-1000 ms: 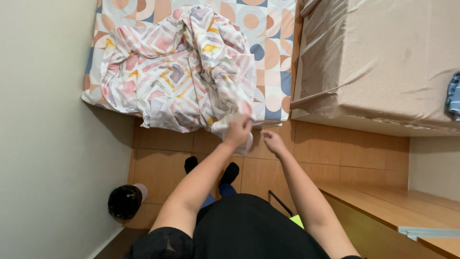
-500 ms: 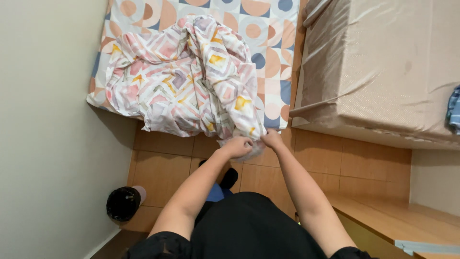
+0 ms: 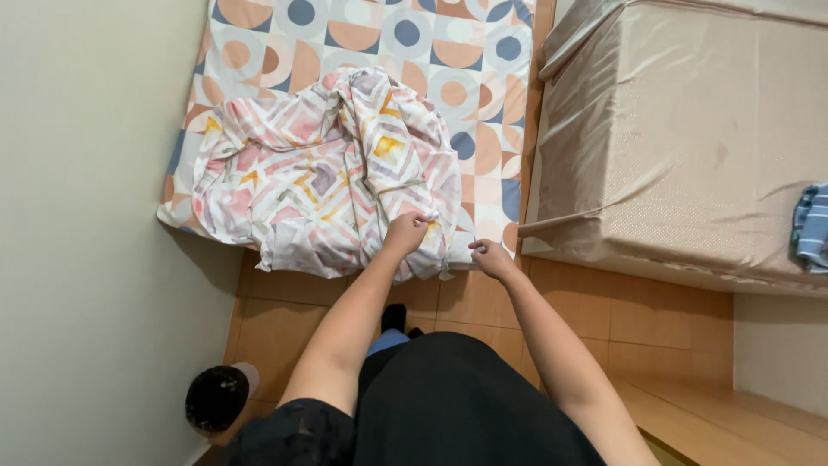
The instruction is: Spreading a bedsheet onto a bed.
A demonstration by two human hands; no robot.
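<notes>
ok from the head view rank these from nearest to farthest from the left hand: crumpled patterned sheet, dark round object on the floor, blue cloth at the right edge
From the left hand:
1. crumpled patterned sheet, under the hand, on the mattress.
2. dark round object, on the floor, lower left by the wall.
3. blue cloth, far right edge, on the beige cover.

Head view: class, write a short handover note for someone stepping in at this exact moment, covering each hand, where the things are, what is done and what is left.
Left hand: closed on the near edge of the crumpled sheet.
Right hand: at the mattress edge, beside the sheet's corner; whether it grips cloth is unclear.
Sheet: bunched in a heap on the near end of the patterned mattress, its edge hanging slightly over the end.
Second mattress, plain tan, lies to the right with a blue cloth on it.
Done: sheet is on the mattress.
Left: it is not spread or folded; still a heap.
</notes>
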